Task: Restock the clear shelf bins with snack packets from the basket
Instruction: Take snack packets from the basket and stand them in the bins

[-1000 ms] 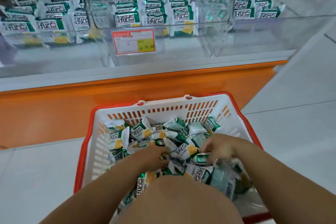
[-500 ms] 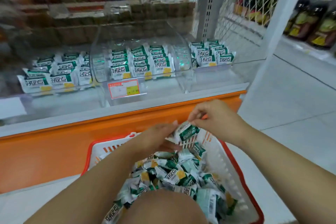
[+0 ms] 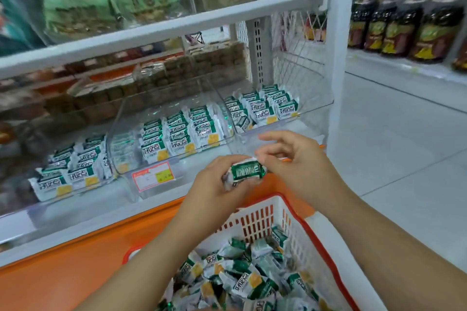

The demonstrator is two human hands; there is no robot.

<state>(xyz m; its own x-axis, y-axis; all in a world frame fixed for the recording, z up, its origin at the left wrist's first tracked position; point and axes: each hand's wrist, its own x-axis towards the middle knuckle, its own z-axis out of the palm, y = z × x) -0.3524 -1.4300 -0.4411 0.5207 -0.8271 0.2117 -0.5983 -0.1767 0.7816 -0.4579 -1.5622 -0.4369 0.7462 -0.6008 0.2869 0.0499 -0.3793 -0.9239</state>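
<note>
Now up out of the red-rimmed basket (image 3: 298, 212) and level with the shelf edge, where half a second ago barely above the rim. Grips a green-and-white snack packet (image 3: 247, 171) in the left hand (image 3: 212, 187), fingers curled beneath it, perhaps with more wrappers tucked under; too blurred to count. Seems to pinch the packet's upper corner with thumb and forefinger of the right hand (image 3: 293, 159), remaining fingers loosely spread. Hovers just in front of the middle clear bin (image 3: 174, 106) and the right-hand bin (image 3: 316, 105), not yet inside either. Leaves a deep heap of loose packets (image 3: 242, 283) below. Probably nearing the drop; next calls for setting it upright, label forward, in a front row.
</note>
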